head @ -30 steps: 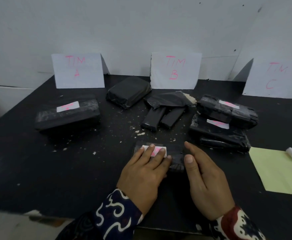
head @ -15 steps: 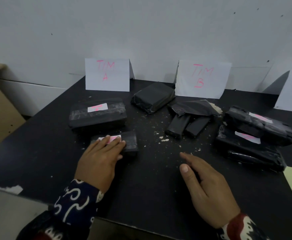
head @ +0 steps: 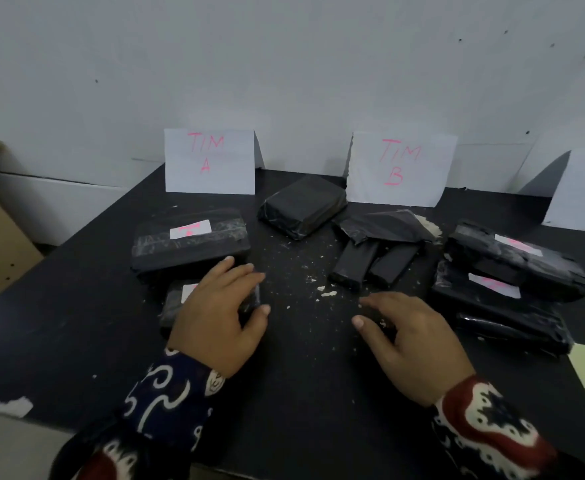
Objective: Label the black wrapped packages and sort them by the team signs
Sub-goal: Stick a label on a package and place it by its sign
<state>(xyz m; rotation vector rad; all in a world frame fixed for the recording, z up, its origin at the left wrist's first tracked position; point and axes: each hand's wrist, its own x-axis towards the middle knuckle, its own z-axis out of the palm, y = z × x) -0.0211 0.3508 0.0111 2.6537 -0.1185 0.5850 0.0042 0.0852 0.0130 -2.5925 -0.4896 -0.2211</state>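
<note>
half of the small labelled package [head: 176, 301] is hidden under left hand [head: 220, 315], fingers curled over it, at 6 o'clock of tim a sign [head: 209, 161]. right hand [head: 410, 336] loosely spread, holding nothing.

The left hand [head: 220, 315] lies palm down, fingers spread and bent, thumb out to the right. The right hand [head: 414, 336] hovers palm down, fingers loosely extended leftward. Both forearms wear patterned sleeves.

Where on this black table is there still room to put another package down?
Bare table lies left of the left hand, and along the near edge between both sleeves. It's crowded from the TIM B sign to the stacked labelled packages at right.
</note>
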